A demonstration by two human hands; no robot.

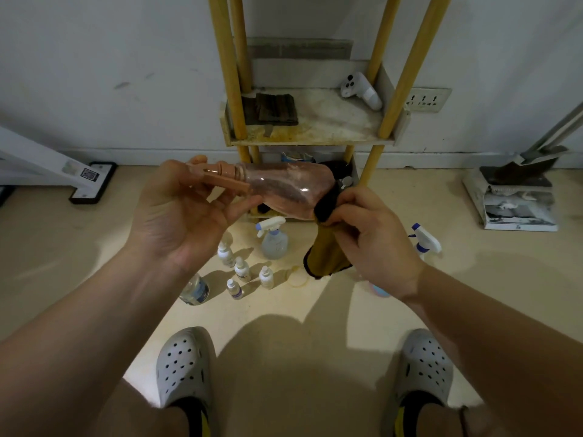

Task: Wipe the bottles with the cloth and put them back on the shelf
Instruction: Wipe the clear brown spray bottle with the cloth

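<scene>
A pink spray bottle point(284, 187) lies on its side in the air in front of the shelf point(315, 137). My left hand point(186, 212) holds it at the pink trigger head, fingers curled round the neck. My right hand point(369, 234) grips a black and yellow cloth point(325, 253) and presses it against the bottle's base; the cloth's tail hangs down. On the floor below stand a clear spray bottle point(273, 238), several small white dropper bottles point(242, 269), a clear bottle point(195, 290) and a blue-and-white spray bottle point(424, 239).
The yellow-posted shelf holds a dark folded cloth point(274, 108) and a white game controller point(362, 89). A dustpan and broom point(517, 184) stand at the right wall, a white stand base point(91, 181) at the left. My grey clogs point(186, 367) are near the bottom.
</scene>
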